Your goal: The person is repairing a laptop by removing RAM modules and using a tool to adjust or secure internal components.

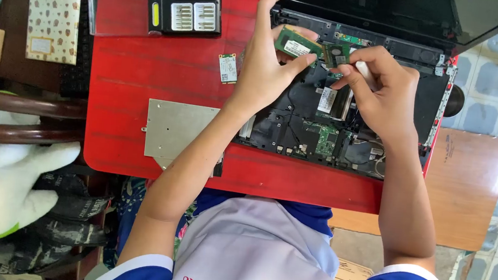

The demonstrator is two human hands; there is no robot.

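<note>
Our left hand (265,69) pinches the green memory stick (298,45) above the opened laptop (297,132), thumb and middle finger closed on its edges, forefinger raised free. The stick looks light, stiff and fragile, so we judge the bare long edges the safest hold, away from the chips. Our right hand (382,91) meets its right end, fingers curled narrow around a small white thing (364,71) that we cannot identify.
</note>
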